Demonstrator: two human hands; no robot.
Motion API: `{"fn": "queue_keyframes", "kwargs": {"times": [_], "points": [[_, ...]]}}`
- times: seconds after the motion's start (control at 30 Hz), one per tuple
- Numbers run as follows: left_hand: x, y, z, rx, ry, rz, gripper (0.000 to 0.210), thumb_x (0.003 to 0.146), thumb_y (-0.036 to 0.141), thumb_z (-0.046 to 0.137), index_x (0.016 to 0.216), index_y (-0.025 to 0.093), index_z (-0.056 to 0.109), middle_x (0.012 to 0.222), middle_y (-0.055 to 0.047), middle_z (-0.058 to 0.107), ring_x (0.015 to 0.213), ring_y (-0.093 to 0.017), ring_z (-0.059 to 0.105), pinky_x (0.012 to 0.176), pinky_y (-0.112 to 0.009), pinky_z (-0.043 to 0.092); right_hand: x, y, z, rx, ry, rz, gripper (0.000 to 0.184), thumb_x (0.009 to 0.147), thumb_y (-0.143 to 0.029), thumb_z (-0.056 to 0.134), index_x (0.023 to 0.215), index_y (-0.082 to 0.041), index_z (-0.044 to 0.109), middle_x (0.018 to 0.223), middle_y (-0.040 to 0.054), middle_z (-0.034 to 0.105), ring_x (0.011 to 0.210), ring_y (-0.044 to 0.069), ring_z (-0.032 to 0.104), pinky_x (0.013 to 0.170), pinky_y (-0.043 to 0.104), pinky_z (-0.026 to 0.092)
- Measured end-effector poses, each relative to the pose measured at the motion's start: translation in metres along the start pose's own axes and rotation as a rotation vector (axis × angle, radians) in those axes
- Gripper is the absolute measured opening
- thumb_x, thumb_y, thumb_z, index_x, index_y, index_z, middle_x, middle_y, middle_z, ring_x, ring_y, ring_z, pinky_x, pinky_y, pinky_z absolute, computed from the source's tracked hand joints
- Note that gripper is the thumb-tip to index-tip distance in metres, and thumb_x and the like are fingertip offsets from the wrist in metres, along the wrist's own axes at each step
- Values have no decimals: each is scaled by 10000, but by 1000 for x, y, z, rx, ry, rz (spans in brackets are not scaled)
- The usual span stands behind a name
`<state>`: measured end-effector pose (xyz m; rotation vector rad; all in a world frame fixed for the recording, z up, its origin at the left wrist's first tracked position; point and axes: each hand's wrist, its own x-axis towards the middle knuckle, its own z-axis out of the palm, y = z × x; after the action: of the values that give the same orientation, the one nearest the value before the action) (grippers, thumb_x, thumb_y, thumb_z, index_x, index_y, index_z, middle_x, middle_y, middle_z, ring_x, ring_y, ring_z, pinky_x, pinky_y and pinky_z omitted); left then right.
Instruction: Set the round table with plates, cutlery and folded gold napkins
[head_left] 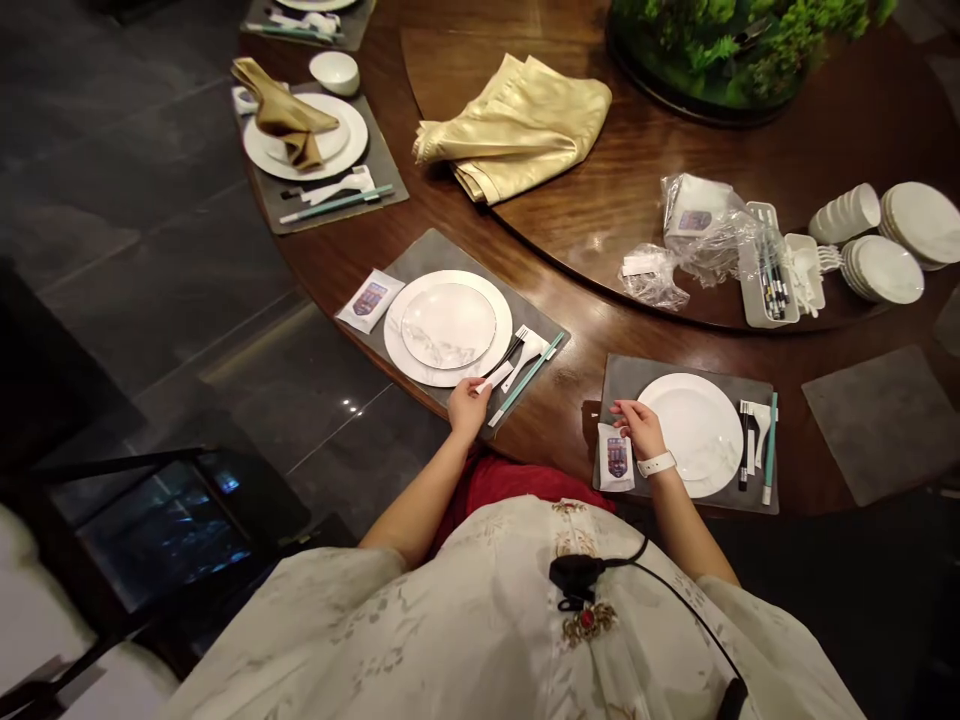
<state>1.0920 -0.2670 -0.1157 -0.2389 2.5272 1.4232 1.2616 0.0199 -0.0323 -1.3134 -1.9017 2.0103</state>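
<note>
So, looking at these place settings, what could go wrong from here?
The left hand pinches a narrow white strip close to the spoon and chopsticks, so a slip might knock them askew. The printed packet beside the stacked plates lies near the edge of the table and could get brushed off. The right hand might nudge the second packet.

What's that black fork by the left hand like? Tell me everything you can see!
The black fork has thin tines pointing up and right in the picture. A white sleeve, maybe paper, hides its lower part, and the left hand touches the sleeve's near end. It slants over the grey placemat, between the white plate and white spoon. I can't tell its material.
</note>
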Motion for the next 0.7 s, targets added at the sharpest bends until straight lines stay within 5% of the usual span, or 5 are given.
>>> {"fn": "queue_keyframes", "kwargs": {"times": [0.27, 0.47, 0.6, 0.7], "points": [[0, 2, -5, 303, -144, 177, 198, 817, 355, 671, 903, 179, 708, 961, -111, 706, 860, -234, 636, 844, -338, 454, 3, -8, 15, -36, -6, -12, 569, 611, -645, 747, 899, -159, 676, 899, 74, 735, 574, 88, 572, 472, 192, 390], [3, 4, -18, 399, -221, 204, 196, 863, 392, 621, 901, 222, 710, 1015, -99, 717, 918, -251, 642, 766, -325, 446, 35, -21, 33, -178, -64, -80, 533, 717, -634, 675, 954, -157, 691, 945, 90, 745, 606, 113, 616, 490, 210, 441], [31, 16, -28, 227, -377, 214, 227, 844, 406, 601, 887, 209, 706, 916, -81, 725, 710, -200, 644, 703, -316, 464, 78, -45, 44, -597, -39, -249, 377, 875, -414, 587, 1109, -136, 690, 1102, 128, 737, 868, 199, 702, 814, 345, 567], [73, 49, -37, 96, -469, 256, 303, 825, 468, 608, 914, 195, 704, 906, -75, 724, 647, -181, 651, 661, -302, 474, 114, -69, 56, -965, -21, -354, 464, 905, -285, 562, 1318, -75, 600, 1371, 200, 613, 1257, 265, 594, 1105, 398, 442]]}}
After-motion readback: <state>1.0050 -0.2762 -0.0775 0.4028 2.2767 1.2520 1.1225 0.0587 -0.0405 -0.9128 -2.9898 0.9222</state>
